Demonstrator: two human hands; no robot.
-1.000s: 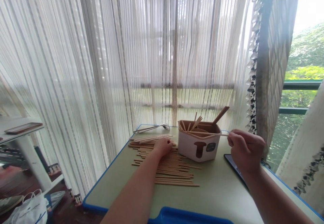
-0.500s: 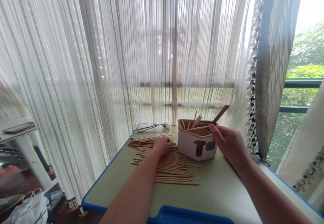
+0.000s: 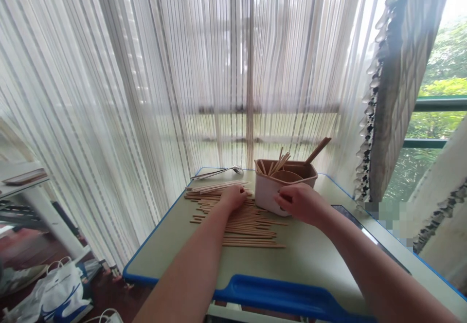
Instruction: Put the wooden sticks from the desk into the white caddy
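Note:
On the table, many wooden chopsticks [image 3: 251,233] lie side by side in a loose row. My left hand [image 3: 233,197] rests at the far part of this row, its fingers curled onto chopsticks whose pale ends show by the fingertips. Right of the row stands a white utensil holder [image 3: 265,194] with a brown divided inside. Several chopsticks lean in its left part, and darker brown sticks [image 3: 318,151] jut from its back right. In front of the holder is my right hand [image 3: 301,201], loosely curled, with a gap between thumb and fingers and no stick visible in it.
A metal slotted spoon [image 3: 236,170] lies behind the chopsticks at the far left edge. A dark flat device [image 3: 365,233] lies under my right forearm. Blue trim [image 3: 277,289] lines the table's near edge. Sheer curtains [image 3: 164,70] hang beyond; a white bag [image 3: 62,289] sits on the floor.
My right hand has moved down and left from the holder's rim, and the chopstick it held is no longer in it. My left hand stays on the row. The view has tilted slightly down.

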